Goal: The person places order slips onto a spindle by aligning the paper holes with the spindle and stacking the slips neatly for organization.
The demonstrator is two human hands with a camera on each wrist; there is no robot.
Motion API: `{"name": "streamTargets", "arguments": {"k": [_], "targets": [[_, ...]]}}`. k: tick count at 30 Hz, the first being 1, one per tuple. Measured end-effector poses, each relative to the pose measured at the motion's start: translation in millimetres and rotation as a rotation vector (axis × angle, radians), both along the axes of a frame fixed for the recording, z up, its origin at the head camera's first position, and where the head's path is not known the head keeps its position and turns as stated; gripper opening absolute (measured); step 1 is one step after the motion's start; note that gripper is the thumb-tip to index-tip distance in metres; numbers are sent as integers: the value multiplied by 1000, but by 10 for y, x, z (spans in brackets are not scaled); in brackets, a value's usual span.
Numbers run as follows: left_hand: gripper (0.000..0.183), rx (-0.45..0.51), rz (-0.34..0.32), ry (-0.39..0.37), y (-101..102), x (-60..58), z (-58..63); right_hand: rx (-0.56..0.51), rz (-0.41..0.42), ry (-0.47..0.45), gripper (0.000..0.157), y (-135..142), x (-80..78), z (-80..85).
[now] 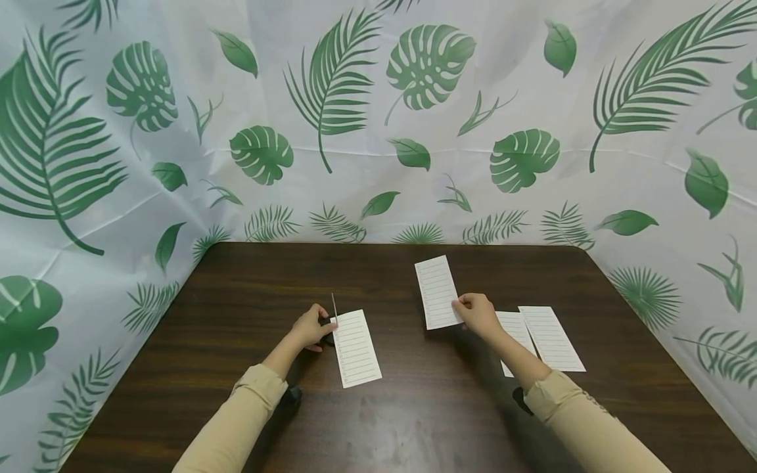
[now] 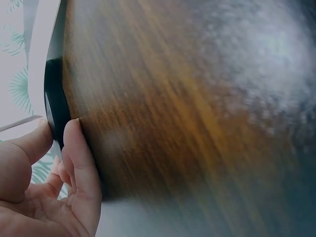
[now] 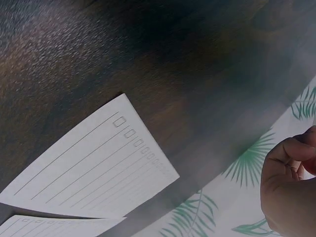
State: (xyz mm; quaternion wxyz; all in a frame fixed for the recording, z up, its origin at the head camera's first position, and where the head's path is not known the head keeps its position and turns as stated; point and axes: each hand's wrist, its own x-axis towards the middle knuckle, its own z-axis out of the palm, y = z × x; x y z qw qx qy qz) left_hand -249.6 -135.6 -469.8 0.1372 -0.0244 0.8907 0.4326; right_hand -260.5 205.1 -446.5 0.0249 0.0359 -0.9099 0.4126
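My left hand (image 1: pixel 310 327) pinches black-handled scissors between thumb and fingers, with a thin blade (image 1: pixel 334 307) pointing away over the table. A white lined paper slip (image 1: pixel 359 349) with small checkboxes overlaps the left fingertips on their right. In the left wrist view, the black handle (image 2: pixel 56 98) lies between thumb and index finger, and a pale paper edge rises beyond it. Thumb and fingers of my right hand (image 1: pixel 478 314) grip another lined slip (image 1: pixel 436 292) by its lower right edge, tilted above the table. The right wrist view shows that hand curled, its slip out of sight.
To the right on the dark wooden table (image 1: pixel 248 282), two more lined slips lie side by side, the right slip (image 1: pixel 552 338) slightly overlapping the left slip (image 1: pixel 513 332). My right forearm crosses over the left one. A leaf-patterned curtain (image 1: pixel 361 118) hangs behind the table and along its sides.
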Motion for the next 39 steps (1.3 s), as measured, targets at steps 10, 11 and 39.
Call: {"name": "streamTargets", "arguments": {"k": [10,11,39], "targets": [[28,8,23,-5,-11,-1,-10,-55,12,-57,22,-117,52,26],[27,17,35,-10,-7,-8,-18,-58,17,-66,21,-127,58,27],[24,-9,95,54,-117,-71,123,-254,156,-189,20,-785,295,125]]}}
